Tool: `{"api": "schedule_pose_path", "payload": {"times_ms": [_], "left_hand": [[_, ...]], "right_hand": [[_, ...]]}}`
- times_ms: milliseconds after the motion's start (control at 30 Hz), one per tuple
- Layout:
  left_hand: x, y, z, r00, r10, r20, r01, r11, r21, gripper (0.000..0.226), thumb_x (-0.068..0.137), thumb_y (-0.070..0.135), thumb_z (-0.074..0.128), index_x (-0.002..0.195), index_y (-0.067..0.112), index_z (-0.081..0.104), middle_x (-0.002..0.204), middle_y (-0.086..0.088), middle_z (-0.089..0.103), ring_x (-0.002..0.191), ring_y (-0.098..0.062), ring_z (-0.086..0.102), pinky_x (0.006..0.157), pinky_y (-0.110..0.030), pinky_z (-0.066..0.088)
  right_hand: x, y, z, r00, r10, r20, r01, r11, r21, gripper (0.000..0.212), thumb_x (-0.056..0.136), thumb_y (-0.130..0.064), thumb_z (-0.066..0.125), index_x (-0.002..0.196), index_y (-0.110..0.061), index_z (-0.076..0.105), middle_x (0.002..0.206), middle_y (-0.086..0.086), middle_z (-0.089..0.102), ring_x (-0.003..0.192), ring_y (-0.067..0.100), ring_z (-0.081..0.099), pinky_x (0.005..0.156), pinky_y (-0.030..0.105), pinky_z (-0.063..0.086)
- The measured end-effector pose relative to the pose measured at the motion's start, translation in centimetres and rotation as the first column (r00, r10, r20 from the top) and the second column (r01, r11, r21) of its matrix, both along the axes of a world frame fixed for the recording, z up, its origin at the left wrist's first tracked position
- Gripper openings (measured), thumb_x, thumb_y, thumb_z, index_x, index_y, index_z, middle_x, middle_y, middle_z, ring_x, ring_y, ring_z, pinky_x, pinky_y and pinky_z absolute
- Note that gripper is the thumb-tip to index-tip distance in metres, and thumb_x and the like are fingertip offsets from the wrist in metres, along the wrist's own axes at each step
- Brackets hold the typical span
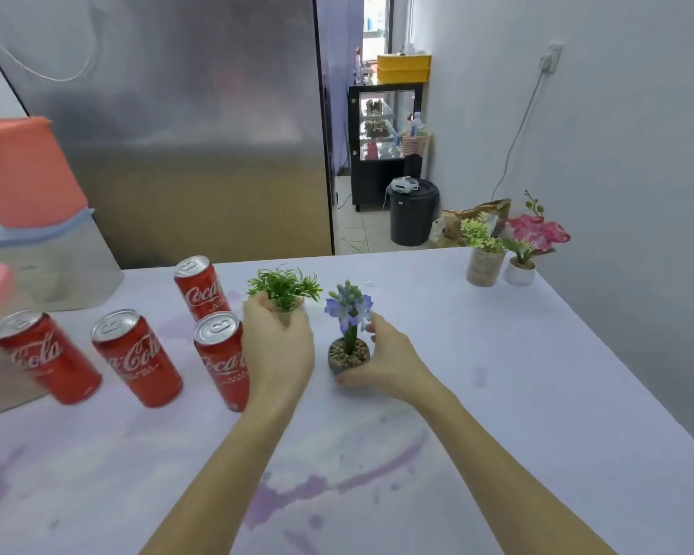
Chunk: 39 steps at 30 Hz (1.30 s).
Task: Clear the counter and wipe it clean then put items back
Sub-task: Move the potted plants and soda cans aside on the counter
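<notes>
Hands grip fern pot and blue-flower pot on counter.

Bright, even indoor light, no hard shadows; only soft, faint ones under the cans & plant pots. Daylight blows out the doorway at the back. Dull, smeared sheen on the steel fridge. Whole pic slightly soft. Wide-angle warp: cans lean outward, counter edges bow. Orange lid at left edge is blurred, out of focus.
</notes>
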<state>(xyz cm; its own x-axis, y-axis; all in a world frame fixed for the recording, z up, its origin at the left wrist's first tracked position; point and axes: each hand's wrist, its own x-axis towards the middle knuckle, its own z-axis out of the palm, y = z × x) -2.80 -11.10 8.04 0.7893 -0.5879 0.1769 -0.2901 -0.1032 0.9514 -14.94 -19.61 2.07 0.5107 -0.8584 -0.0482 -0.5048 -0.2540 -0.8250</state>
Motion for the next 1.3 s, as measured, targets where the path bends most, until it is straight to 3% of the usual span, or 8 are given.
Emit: {"api": "schedule_pose_path", "payload": {"times_ms": [167,367,500,567,667,967,1100,1300], "left_hand": [[1.4,-4.3,-6.4,0.995,0.008,-0.102,0.015,0.976,0.217,0.059,0.086,0.015,0.062,0.138,0.0,0.036,0.138,-0.019,0.048,0.126,-0.038,0.049,0.103,-0.052,0.042],[2.6,-8.2,-8.1,0.963,0.186,-0.195,-0.149,0.971,0.189,0.109,0.076,0.031,0.082,0.152,-0.002,0.012,0.157,-0.021,0.025,0.143,-0.038,0.027,0.114,-0.05,0.031],[3.5,-9.2,-8.8,0.945,0.289,-0.15,-0.261,0.948,0.184,0.066,0.072,0.029,0.084,0.122,0.002,0.052,0.127,-0.017,0.058,0.12,-0.039,0.053,0.095,-0.047,0.046],[3.6,-9.2,-8.8,0.948,0.297,-0.118,-0.272,0.944,0.188,0.049,0.072,0.028,0.083,0.107,0.005,0.059,0.114,-0.016,0.065,0.11,-0.039,0.059,0.089,-0.043,0.046],[2.0,-9.0,-7.6,0.968,0.238,-0.082,-0.218,0.956,0.195,0.051,0.073,0.029,0.082,0.11,0.003,0.058,0.114,-0.017,0.066,0.111,-0.039,0.059,0.093,-0.041,0.044],[-11.0,-14.0,-4.7,0.962,-0.274,-0.004,0.272,0.953,0.134,0.049,0.067,0.04,0.083,0.103,0.012,0.065,0.1,-0.004,0.071,0.099,-0.029,0.063,0.085,-0.037,0.05],[-16.7,-17.0,-5.0,0.908,-0.418,-0.006,0.415,0.898,0.149,0.046,0.068,0.04,0.082,0.102,0.014,0.064,0.101,-0.002,0.07,0.1,-0.028,0.063,0.086,-0.037,0.05],[-21.5,-19.7,-6.9,0.885,-0.461,-0.064,0.464,0.868,0.176,0.046,0.072,0.037,0.081,0.105,0.013,0.058,0.103,-0.003,0.067,0.102,-0.029,0.062,0.076,-0.029,0.039]], "right_hand": [[1.8,0.8,-1.3,0.992,-0.121,0.018,0.122,0.992,-0.038,0.07,0.054,-0.026,0.089,0.112,-0.022,0.051,0.101,-0.003,0.063,0.09,0.019,0.063,0.073,0.036,0.054],[2.6,0.7,-2.5,0.988,-0.15,0.024,0.151,0.984,-0.09,0.059,0.057,-0.024,0.085,0.104,-0.025,0.049,0.088,-0.005,0.066,0.082,0.014,0.065,0.071,0.037,0.056],[2.4,0.3,-2.4,0.983,-0.174,0.06,0.179,0.979,-0.093,0.059,0.061,-0.022,0.085,0.108,-0.025,0.05,0.093,-0.005,0.065,0.086,0.018,0.063,0.07,0.03,0.053],[1.6,-0.1,-1.9,0.971,-0.216,0.099,0.224,0.972,-0.077,0.066,0.063,-0.021,0.087,0.119,-0.02,0.052,0.1,-0.006,0.061,0.091,0.015,0.06,0.068,0.017,0.046],[-0.8,-1.4,-0.5,0.941,-0.301,0.154,0.312,0.949,-0.045,0.072,0.065,-0.019,0.088,0.127,-0.017,0.051,0.102,-0.007,0.056,0.092,0.012,0.054,0.062,0.004,0.037],[-15.1,-9.2,1.9,0.767,-0.634,0.1,0.641,0.758,-0.121,0.036,0.06,-0.02,0.085,0.088,-0.01,0.063,0.08,-0.001,0.065,0.077,0.018,0.061,0.054,0.023,0.042],[-19.7,-12.1,1.4,0.711,-0.7,0.069,0.702,0.701,-0.128,0.045,0.058,-0.021,0.087,0.094,-0.011,0.062,0.081,-0.001,0.064,0.076,0.017,0.06,0.054,0.023,0.039],[-22.4,-15.5,-0.2,0.694,-0.716,0.08,0.72,0.686,-0.103,0.07,0.062,-0.015,0.088,0.124,-0.012,0.057,0.098,-0.001,0.065,0.101,0.019,0.061,0.079,0.025,0.045]]}}
